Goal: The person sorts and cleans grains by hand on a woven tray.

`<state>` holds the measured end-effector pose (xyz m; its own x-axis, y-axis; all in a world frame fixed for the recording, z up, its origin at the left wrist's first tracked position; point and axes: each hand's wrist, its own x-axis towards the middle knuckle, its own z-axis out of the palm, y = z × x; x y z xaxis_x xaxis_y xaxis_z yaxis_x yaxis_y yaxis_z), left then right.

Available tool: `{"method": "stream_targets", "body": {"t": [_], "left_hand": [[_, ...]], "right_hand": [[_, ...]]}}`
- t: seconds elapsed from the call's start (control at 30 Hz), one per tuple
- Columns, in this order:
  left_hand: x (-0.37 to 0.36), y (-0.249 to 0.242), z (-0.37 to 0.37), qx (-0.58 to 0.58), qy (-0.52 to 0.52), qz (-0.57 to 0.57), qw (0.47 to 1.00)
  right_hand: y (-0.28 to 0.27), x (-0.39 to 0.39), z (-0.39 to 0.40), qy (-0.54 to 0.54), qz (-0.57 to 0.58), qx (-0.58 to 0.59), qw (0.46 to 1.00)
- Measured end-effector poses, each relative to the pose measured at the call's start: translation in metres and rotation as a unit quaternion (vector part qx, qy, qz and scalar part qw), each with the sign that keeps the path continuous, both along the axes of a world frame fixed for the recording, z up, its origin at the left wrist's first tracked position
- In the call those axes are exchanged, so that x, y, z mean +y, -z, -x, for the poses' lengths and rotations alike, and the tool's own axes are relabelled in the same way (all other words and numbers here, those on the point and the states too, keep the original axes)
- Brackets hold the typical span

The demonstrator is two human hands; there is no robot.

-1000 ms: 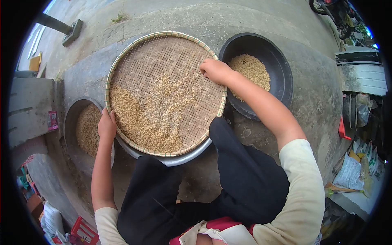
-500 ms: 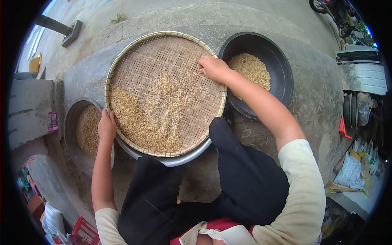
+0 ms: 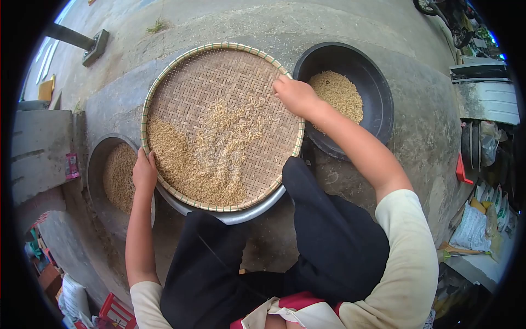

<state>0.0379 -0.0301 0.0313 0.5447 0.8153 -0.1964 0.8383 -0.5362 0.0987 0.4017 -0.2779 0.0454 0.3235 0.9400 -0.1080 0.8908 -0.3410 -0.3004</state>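
A round woven bamboo winnowing tray (image 3: 183,88) sits in front of me over a silver basin (image 3: 255,213). Unhusked grain (image 3: 189,178) is heaped at its lower left and scattered thinly across the middle. My left hand (image 3: 144,172) grips the tray's left rim, thumb over the edge. Above the right rim is my right hand (image 3: 296,97), its fingers curled closed; whatever they hold, if anything, is hidden. Just beyond that hand stands a black basin (image 3: 378,104) with a pile of grain (image 3: 337,93) in it.
At the left, a grey basin (image 3: 96,178) holds more grain (image 3: 118,175). Concrete blocks (image 3: 41,145) stand past it. A post on a base (image 3: 97,48) is at the upper left. Bags (image 3: 472,229) and a motorcycle (image 3: 446,19) are along the right side.
My right hand has shifted slightly right, toward the black basin. My left hand keeps its grip on the rim, and the grain on the tray looks about the same.
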Motion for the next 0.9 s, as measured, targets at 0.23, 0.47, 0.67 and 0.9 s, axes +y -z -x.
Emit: {"method": "stream_targets", "body": {"t": [0.23,0.47,0.67,0.9], "left_hand": [[0.002,0.002,0.002,-0.003,-0.005,0.008,1.000],[0.002,0.003,0.003,0.005,-0.005,0.007,1.000],[0.002,0.003,0.003,-0.005,0.000,-0.002,1.000],[0.001,0.000,0.001,-0.007,-0.002,0.010,1.000]], "right_hand": [[-0.017,-0.078,-0.057,0.122,0.150,-0.080,0.978],[-0.034,-0.034,-0.009,0.037,-0.044,0.067,0.996],[0.015,0.010,0.006,-0.028,-0.058,0.152,0.986],[0.025,0.014,0.007,-0.024,-0.015,0.162,0.986]]}}
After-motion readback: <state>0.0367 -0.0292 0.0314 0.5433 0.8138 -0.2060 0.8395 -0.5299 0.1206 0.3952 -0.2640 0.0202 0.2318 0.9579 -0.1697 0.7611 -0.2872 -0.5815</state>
